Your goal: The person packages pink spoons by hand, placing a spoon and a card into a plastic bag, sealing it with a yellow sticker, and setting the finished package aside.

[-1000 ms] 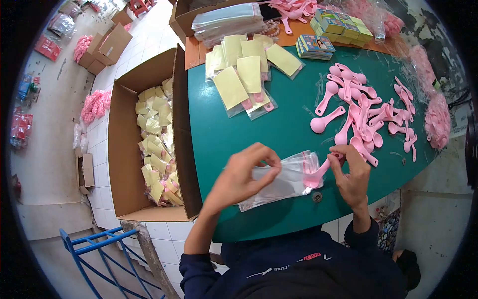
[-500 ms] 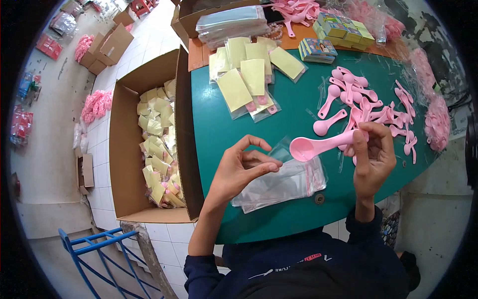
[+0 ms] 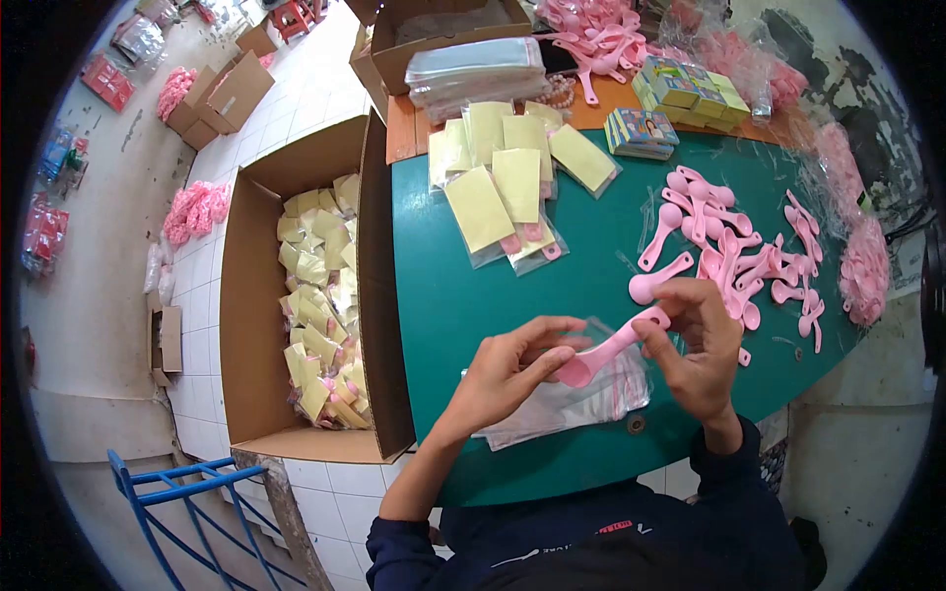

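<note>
A pink spoon (image 3: 613, 347) is held by its handle end between the thumb and fingers of my right hand (image 3: 698, 347). Its bowl end points left and down, beside the fingertips of my left hand (image 3: 517, 372). The left hand's fingers are curled in a pinch around a clear plastic bag (image 3: 597, 333), which shows faintly behind the spoon. Under both hands a stack of clear bags (image 3: 581, 409) lies on the green table (image 3: 439, 295). More pink spoons (image 3: 724, 241) are heaped to the right.
Packed bags with yellow cards (image 3: 478, 209) lie at the table's back left. Card stacks (image 3: 641, 133) sit behind. A large cardboard box (image 3: 258, 433) of packed bags stands left of the table. A blue metal rack (image 3: 197, 490) is at lower left.
The spoon and my right hand have moved down and left, bringing the bowl to my left fingertips. My left hand has shifted right and closed in. The camera view has moved slightly.
</note>
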Demonstrator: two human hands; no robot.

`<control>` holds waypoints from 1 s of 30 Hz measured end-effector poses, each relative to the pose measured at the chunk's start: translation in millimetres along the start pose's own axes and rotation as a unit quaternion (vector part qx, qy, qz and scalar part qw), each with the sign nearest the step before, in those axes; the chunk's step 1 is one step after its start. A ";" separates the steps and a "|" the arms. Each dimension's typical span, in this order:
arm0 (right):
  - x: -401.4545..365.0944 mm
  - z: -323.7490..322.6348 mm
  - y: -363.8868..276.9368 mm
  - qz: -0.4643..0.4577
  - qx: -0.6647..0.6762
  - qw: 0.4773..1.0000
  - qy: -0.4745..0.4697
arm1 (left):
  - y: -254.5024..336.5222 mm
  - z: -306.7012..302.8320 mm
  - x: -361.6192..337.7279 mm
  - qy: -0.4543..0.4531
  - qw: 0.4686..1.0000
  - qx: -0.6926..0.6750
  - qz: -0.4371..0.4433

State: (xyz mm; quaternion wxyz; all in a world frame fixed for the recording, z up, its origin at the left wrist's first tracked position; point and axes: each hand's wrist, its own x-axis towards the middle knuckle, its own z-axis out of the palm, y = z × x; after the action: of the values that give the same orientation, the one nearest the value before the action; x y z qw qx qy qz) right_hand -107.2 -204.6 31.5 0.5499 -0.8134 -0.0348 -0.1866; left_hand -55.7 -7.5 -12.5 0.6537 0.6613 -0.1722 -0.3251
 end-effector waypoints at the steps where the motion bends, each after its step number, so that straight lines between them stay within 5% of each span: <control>1: 2.1 -0.9 2.2 -0.011 0.009 1.000 -0.004 | 1.5 0.4 -0.7 0.012 0.999 0.044 -0.019; 6: 8.8 -5.5 8.8 -0.061 0.007 0.998 -0.035 | -8.4 0.5 0.9 0.015 0.998 0.014 0.060; 9: 27.8 -11.1 -2.5 -0.172 -0.040 0.969 -0.173 | -3.0 3.9 -0.2 0.052 0.994 -0.029 0.091; 14: 49.8 -5.7 -2.9 -0.179 0.027 0.899 -0.398 | -2.5 -0.6 -5.6 0.068 0.987 -0.002 0.143; 15: 61.1 -8.0 12.5 -0.074 0.119 0.917 -0.373 | -6.5 -1.7 -8.6 0.059 0.987 -0.019 0.149; 17: 126.9 -31.8 55.9 -0.116 0.079 0.930 -0.341 | -11.0 -2.9 -8.4 0.043 0.979 -0.088 0.181; 18: 157.1 -45.9 70.8 -0.081 -0.057 0.969 -0.228 | -11.9 -2.9 -8.3 0.032 0.972 -0.122 0.200; 19: 186.6 -59.2 103.9 -0.045 -0.245 0.961 -0.122 | -11.5 -2.3 -8.6 0.032 0.969 -0.134 0.207; 20: 210.7 -68.9 133.9 0.014 -0.296 0.953 -0.060 | -10.8 -1.7 -9.1 0.032 0.965 -0.145 0.215; 22: 246.1 -91.6 188.6 0.149 -0.428 0.891 -0.041 | -10.4 -1.7 -10.6 0.036 0.962 -0.159 0.220; 25: 250.7 -87.4 245.0 0.167 -0.494 0.853 -0.020 | -11.1 -3.9 -12.4 0.052 0.965 -0.165 0.196; 26: 238.1 -73.9 229.0 0.124 -0.508 0.850 0.066 | -10.9 -5.8 -13.0 0.058 0.967 -0.168 0.181; 30: 223.4 -60.3 200.2 -0.043 -0.477 0.863 0.163 | 1.5 -5.0 -10.5 0.116 0.982 -0.135 0.065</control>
State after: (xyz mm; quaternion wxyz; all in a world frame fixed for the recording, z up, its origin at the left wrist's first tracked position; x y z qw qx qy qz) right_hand 136.5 -371.2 -49.0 0.0843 -0.9320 0.1140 -0.3336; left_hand -59.7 3.0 -9.2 0.7724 0.5873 -0.0920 -0.2237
